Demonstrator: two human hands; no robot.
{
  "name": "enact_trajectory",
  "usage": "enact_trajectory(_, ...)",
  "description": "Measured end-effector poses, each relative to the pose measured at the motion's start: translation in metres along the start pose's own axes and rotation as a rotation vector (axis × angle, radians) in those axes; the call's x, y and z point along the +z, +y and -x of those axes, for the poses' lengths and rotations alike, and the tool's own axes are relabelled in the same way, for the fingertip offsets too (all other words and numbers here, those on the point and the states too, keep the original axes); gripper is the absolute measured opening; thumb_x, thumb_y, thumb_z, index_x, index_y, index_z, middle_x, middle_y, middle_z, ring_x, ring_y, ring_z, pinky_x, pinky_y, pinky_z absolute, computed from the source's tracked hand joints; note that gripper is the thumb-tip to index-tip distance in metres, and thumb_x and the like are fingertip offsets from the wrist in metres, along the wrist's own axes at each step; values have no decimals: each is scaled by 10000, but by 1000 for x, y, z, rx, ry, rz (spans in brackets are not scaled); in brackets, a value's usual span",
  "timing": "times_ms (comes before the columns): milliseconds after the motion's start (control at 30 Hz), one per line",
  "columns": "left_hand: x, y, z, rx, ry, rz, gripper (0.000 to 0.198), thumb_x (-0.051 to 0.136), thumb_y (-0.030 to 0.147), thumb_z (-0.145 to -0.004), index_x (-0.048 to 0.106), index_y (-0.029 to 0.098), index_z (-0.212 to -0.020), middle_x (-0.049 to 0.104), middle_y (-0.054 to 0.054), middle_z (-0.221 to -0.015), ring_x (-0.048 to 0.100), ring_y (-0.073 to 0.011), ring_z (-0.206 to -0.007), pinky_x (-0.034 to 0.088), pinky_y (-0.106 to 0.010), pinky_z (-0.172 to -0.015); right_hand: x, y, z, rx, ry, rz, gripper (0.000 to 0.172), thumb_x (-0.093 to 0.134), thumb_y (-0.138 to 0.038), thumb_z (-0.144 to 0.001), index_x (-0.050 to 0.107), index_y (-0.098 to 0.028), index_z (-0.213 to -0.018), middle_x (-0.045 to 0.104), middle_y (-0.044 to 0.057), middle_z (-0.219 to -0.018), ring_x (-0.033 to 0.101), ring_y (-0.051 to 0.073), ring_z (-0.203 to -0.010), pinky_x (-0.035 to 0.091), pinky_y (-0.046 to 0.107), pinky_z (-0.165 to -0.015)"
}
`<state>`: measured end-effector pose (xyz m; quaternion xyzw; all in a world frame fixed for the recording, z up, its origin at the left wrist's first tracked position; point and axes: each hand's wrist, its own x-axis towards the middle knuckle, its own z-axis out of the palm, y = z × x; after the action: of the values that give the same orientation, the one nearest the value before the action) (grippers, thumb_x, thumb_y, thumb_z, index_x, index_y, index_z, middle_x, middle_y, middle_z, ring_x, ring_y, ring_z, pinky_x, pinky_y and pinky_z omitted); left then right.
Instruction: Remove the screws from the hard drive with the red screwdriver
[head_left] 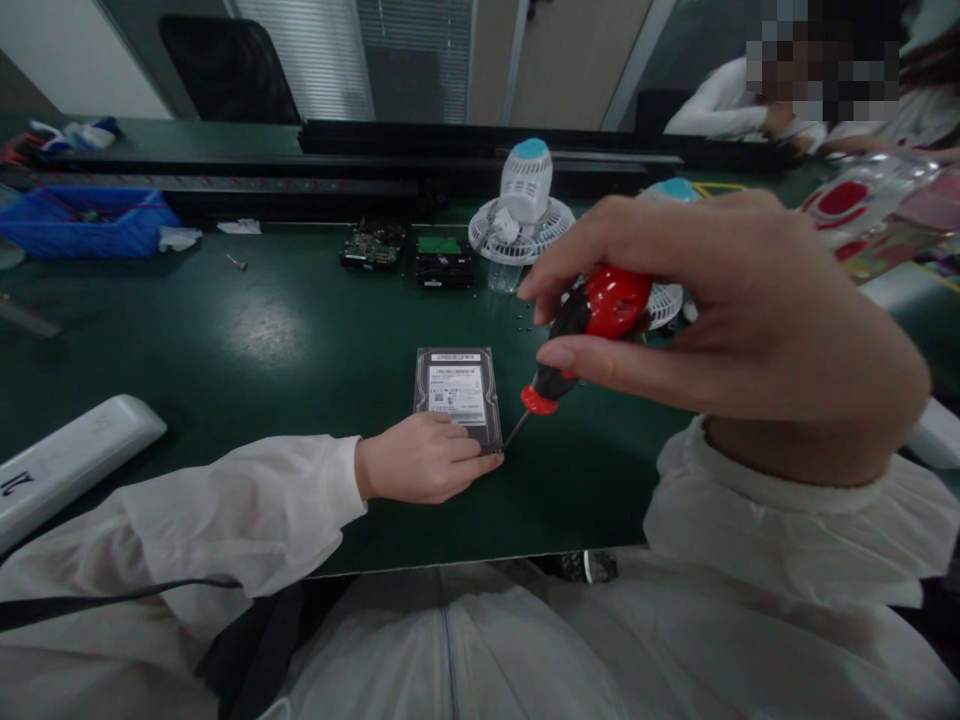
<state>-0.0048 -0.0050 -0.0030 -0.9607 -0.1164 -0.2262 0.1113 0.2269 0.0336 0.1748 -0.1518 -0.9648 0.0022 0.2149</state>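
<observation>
A hard drive (459,388) with a white label lies label side up on the green table. Its near end is under my left hand (427,458), whose fingers hold the drive and reach to its near right corner. My right hand (720,310) is closed around a red and black screwdriver (616,302), thumb below the handle and fingers above. The thin shaft slants down to the left, its tip at the drive's near right corner beside my left fingertip. Whether the tip sits in a screw is too small to tell.
Two more drives, one with a bare circuit board (373,245) and one dark with green (444,262), lie farther back. Beyond my right hand stands a white fan (525,190). A blue bin (86,222) is at the far left, a white device (82,465) nearer. Another person sits at back right.
</observation>
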Motion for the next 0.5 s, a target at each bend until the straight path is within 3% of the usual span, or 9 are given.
enact_trajectory(100, -1, 0, -1, -1, 10, 1, 235, 524, 167, -956, 686, 100, -1113, 690, -18, -712, 654, -147, -610, 477, -305, -550, -1, 1, 0, -9, 3, -5, 139, 604, -281, -937, 606, -176, -1028, 681, 33, -976, 622, 140, -792, 431, 315, -666)
enact_trajectory(233, 0, 0, 0, -3, -1, 3, 238, 513, 162, -962, 686, 101, -1113, 685, -14, -702, 649, -145, -606, 468, -302, -548, -6, 1, 3, -39, -81, -88, 311, 537, -148, -850, 570, -110, -1157, 645, 70, -1089, 590, 141, -881, 463, 300, -753)
enact_trajectory(333, 0, 0, 0, -5, -18, 7, 247, 530, 160, -948, 685, 100, -1131, 683, -19, -715, 651, -149, -622, 479, -300, -562, -7, -1, 3, -49, -90, -111, 268, 545, -203, -893, 562, -126, -1150, 630, 71, -1098, 586, 150, -908, 470, 310, -780)
enact_trajectory(500, 0, 0, 0, 0, -11, -1, 249, 541, 164, -939, 689, 97, -1127, 683, -21, -720, 648, -151, -618, 483, -307, -560, 0, -1, 1, 2, -7, -14, 133, 578, -340, -960, 583, -218, -1013, 678, 18, -975, 619, 154, -809, 437, 329, -676)
